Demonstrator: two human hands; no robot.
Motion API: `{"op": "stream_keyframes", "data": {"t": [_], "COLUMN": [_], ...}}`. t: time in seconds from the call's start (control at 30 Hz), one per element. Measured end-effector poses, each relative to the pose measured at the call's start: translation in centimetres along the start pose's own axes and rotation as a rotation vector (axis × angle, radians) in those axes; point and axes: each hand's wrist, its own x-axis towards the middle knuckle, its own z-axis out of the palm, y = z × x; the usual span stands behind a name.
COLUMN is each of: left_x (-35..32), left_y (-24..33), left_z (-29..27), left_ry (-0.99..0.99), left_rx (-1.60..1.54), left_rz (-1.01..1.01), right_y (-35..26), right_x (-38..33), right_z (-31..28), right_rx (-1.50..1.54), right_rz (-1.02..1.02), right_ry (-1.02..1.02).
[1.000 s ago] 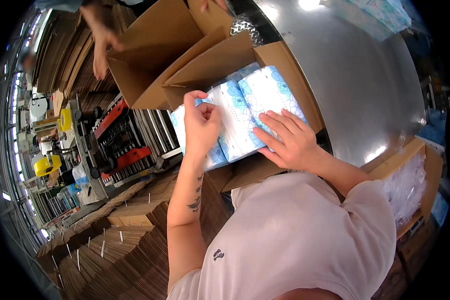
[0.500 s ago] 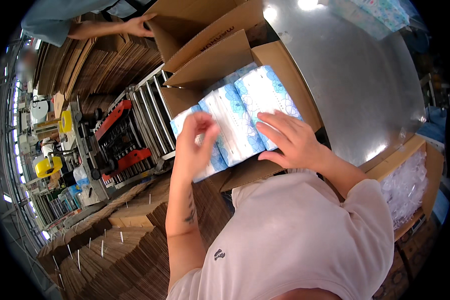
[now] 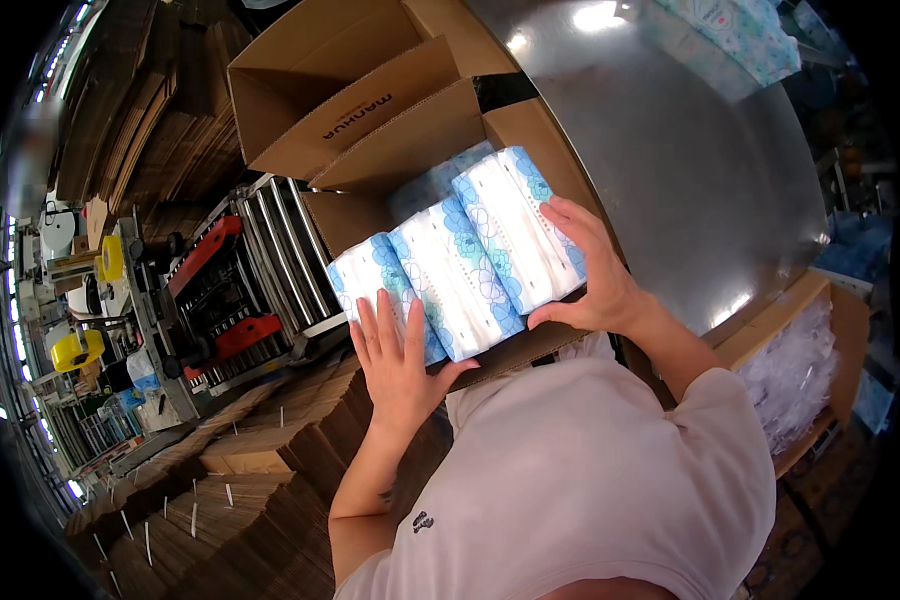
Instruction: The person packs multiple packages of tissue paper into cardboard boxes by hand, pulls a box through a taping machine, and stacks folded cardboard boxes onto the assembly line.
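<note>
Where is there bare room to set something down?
Free: the metal table, between the near box and the bluish package at upper right. Crowded: the near box, with blue-and-white packs, left hand and right hand.

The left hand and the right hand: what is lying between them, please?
In the head view, a row of three white-and-blue packs lies between the left hand and the right hand.

Shiny steel tabletop [image 3: 710,210] beside me, roller conveyor [image 3: 285,250], stacked flat cardboard [image 3: 220,530], strip lights [image 3: 74,488] along the far side.
</note>
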Motion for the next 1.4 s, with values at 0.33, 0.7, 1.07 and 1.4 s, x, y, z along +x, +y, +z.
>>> {"op": "stream_keyframes", "data": {"t": [0.33,0.7,1.07,1.4], "left_x": [2.0,13.3,12.6,11.9], "left_y": [0.0,0.1,0.6,0.4], "left_z": [-2.0,0.3,0.4,0.7], "left_ry": [-0.086,-0.130,-0.152,-0.193], "left_rx": [-0.049,-0.150,-0.181,-0.151], "left_rz": [0.004,0.395,0.318,0.351], "right_y": [-0.4,0.3,1.1,0.3], "right_x": [0.3,0.0,-0.6,-0.4], "right_z": [0.2,0.8,0.9,0.6], "right_rx": [-0.133,-0.034,0.080,-0.078], "right_rz": [0.009,-0.135,-0.017,-0.038], "right_ry": [-0.113,-0.069,0.055,-0.025]}}
